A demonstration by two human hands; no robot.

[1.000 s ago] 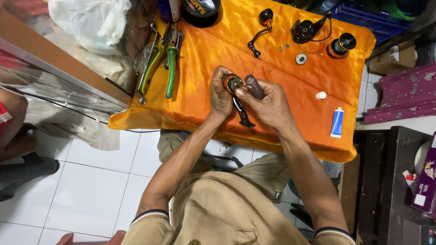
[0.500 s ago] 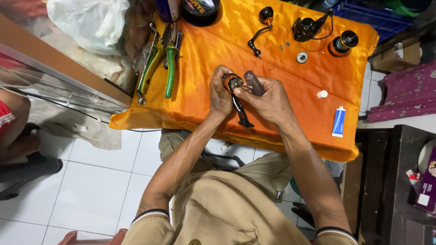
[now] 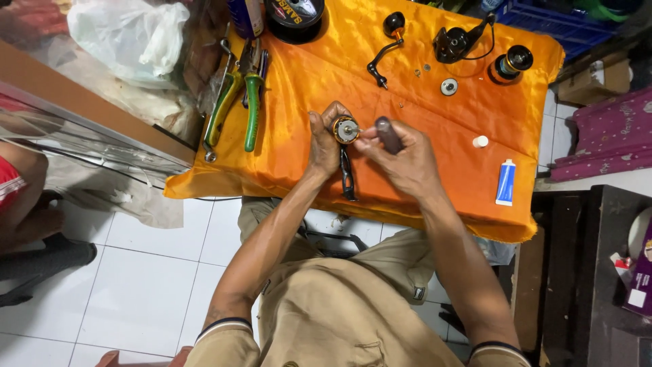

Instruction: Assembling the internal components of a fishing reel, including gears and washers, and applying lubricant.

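Person seated at a small table draped in orange cloth (image 3: 435, 197). Left hand (image 3: 324, 144) closed around a fishing reel body (image 3: 346, 130), gold-and-black, held just above the cloth at mid-table; its black stem hangs down toward the table's near edge. Right hand (image 3: 401, 160) curled shut on a dark-handled tool (image 3: 388, 134), probably a screwdriver, tip hidden at the reel's side. Green-handled pliers (image 3: 252, 102) lie to the left. Reel handle (image 3: 384, 49), spool (image 3: 509, 64), white cap (image 3: 480, 141) and blue tube (image 3: 504, 182) lie well apart.
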